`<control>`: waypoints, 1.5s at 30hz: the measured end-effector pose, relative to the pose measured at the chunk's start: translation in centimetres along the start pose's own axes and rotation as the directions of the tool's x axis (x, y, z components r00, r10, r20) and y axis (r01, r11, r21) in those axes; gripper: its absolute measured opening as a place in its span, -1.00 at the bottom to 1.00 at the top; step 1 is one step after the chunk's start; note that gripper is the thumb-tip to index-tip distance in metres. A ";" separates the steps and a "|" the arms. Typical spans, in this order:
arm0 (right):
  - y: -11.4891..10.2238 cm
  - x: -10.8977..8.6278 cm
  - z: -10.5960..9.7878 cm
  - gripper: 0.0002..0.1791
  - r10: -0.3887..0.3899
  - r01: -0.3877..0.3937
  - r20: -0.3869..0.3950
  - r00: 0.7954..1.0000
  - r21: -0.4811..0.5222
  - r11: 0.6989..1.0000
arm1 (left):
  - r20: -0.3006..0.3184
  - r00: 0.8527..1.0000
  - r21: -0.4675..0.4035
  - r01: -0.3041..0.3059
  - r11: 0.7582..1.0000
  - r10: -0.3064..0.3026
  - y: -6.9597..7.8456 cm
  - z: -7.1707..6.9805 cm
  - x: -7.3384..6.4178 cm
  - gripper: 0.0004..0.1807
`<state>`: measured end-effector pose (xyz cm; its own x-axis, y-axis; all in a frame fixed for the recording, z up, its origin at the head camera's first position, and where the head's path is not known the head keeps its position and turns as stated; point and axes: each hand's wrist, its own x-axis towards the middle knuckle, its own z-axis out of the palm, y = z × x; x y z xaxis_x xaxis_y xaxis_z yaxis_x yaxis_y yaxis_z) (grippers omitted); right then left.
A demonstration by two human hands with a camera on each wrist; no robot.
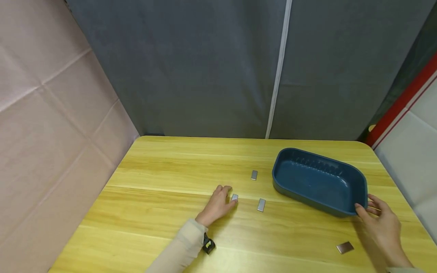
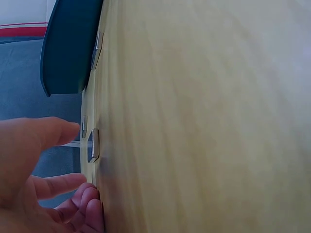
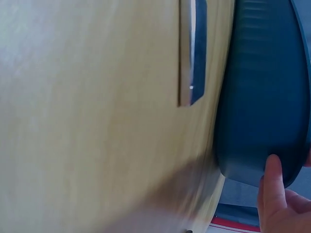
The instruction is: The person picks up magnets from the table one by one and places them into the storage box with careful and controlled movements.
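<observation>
A deep dark blue rectangular dish with rounded corners stands at the right of the wooden table. My right hand grips its near right corner; in the right wrist view the thumb lies against the dish's outer wall. My left hand is low over the table, thumb and fingers apart around a small flat silvery rectangular piece. A gap shows between thumb and piece in the left wrist view. Two similar pieces lie between that hand and the dish: one nearer, one farther back.
A darker metal piece lies in front of the dish, left of the right hand. A grey curtain hangs behind the table. Pale panels flank both sides, the right one with a red edge.
</observation>
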<state>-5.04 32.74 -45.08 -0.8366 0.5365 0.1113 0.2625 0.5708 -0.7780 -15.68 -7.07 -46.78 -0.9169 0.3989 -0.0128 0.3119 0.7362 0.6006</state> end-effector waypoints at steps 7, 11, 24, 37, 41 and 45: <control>0.0 -0.1 0.3 -0.45 -0.028 0.030 -0.066 0.997 0.032 0.999 | 0.006 1.000 0.022 -0.002 1.000 0.002 0.2 0.0 0.1 -0.47; -0.1 -0.1 0.4 -0.48 -0.051 0.052 -0.096 0.994 0.013 0.999 | 0.008 1.000 0.041 -0.009 0.999 0.009 0.3 0.0 0.2 -0.46; -0.5 -0.2 0.4 -0.52 -0.040 0.035 -0.174 0.984 -0.031 0.999 | -0.015 0.995 0.074 -0.093 0.993 0.094 0.4 0.0 0.3 -0.55; -0.5 -0.3 0.8 -0.53 -0.015 0.012 -0.198 0.980 -0.015 1.000 | -0.029 0.996 0.054 -0.083 0.995 0.084 0.1 0.4 0.4 -0.59; -0.6 -0.3 0.9 -0.53 -0.007 0.004 -0.191 0.982 -0.016 1.000 | -0.036 0.996 0.044 -0.083 0.996 0.085 0.2 0.4 0.5 -0.61; -0.6 -0.3 0.9 -0.54 -0.031 0.025 -0.198 0.980 -0.036 0.999 | -0.038 0.997 0.023 -0.069 0.997 0.069 0.1 0.4 0.5 -0.62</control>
<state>-5.41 31.66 -45.22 -0.7328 0.6306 0.2557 0.2589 0.6058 -0.7523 -15.96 -6.57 -47.07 -0.9019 0.4278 0.0597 0.3798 0.7195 0.5814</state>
